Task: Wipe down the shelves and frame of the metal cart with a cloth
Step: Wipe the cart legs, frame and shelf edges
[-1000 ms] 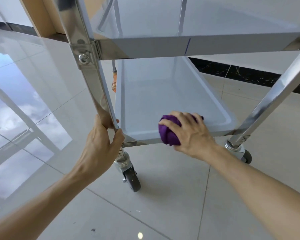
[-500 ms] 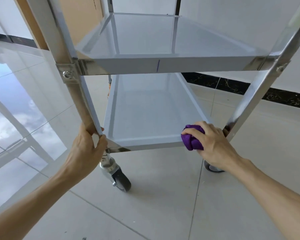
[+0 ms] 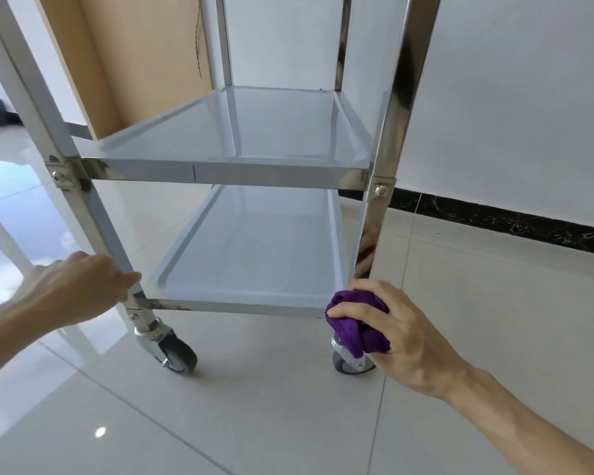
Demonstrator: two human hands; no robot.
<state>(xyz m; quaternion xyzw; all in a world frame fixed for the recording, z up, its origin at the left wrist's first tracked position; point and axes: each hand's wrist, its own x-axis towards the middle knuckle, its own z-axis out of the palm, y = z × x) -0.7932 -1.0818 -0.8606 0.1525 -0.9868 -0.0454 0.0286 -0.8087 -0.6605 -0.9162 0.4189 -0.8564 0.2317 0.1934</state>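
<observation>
Right hand (image 3: 396, 332) grips crumpled (purple) cloth (image 3: 357, 323) — against steel post (image 3: 374, 231).

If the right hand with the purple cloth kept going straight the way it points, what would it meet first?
Probably the cart's near right leg: the right hand presses the purple cloth at that leg's foot, by the bottom shelf corner. Whether they already touch is unclear.

one head-worn view, forward and down, close on the cart's (image 3: 220, 173) lower shelves
</observation>
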